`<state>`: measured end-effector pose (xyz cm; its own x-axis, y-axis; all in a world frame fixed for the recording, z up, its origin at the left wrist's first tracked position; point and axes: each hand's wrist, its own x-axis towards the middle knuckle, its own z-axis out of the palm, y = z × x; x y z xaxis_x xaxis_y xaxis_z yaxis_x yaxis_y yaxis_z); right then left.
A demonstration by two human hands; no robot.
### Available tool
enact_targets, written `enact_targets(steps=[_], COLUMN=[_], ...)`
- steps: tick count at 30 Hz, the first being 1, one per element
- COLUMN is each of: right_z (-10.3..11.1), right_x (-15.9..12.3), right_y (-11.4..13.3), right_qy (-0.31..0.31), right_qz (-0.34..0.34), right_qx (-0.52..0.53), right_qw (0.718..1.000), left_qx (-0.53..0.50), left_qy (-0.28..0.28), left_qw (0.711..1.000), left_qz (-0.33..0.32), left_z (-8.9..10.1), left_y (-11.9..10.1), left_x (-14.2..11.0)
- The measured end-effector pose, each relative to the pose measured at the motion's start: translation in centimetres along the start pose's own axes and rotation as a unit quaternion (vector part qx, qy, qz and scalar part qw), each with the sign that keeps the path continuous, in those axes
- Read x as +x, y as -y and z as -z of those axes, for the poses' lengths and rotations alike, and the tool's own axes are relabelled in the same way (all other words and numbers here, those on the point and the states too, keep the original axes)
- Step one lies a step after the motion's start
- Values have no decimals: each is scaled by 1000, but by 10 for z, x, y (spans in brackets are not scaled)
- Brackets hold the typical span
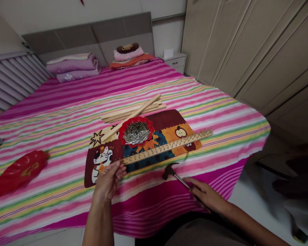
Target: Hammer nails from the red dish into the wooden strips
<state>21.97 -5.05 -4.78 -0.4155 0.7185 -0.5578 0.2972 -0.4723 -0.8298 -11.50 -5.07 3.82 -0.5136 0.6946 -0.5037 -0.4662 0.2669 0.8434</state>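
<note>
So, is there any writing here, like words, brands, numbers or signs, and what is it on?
No text can be read anywhere.
Red dish at the left: a gold mark, too blurred to tell lettering from decoration.
Mat: printed pictures, including a cat; no legible words.
Hammer and nail-studded wooden strip: no markings I can make out.

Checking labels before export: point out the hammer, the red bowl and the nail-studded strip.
Hammer (179, 178): head view, on the metal shaft.
Red bowl (121, 133): head view, on its scalloped left wall.
Nail-studded strip (166, 148): head view, on the wood near mid-length.
</note>
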Motion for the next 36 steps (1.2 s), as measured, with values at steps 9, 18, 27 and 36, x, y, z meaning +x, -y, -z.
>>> enact_targets(steps=[9, 18, 27, 36], right_z=[1, 0, -7, -45], right_x=[0, -1, -13, -24], right_y=[-2, -2, 12, 110], right_qy=[7, 6, -22, 46], right_qz=[1, -3, 138, 312], right_qx=[-13, -16, -106, -248], right_qw=[1000, 1000, 984, 916], left_qx=[-6, -26, 197, 342], left_qy=[1, -44, -99, -127], left_qw=[1000, 995, 952, 868], left_qz=[-2, -81, -211, -336], left_z=[-7, -17, -12, -11], left_y=[3, 25, 43, 52], left_x=[0, -4, 2, 11])
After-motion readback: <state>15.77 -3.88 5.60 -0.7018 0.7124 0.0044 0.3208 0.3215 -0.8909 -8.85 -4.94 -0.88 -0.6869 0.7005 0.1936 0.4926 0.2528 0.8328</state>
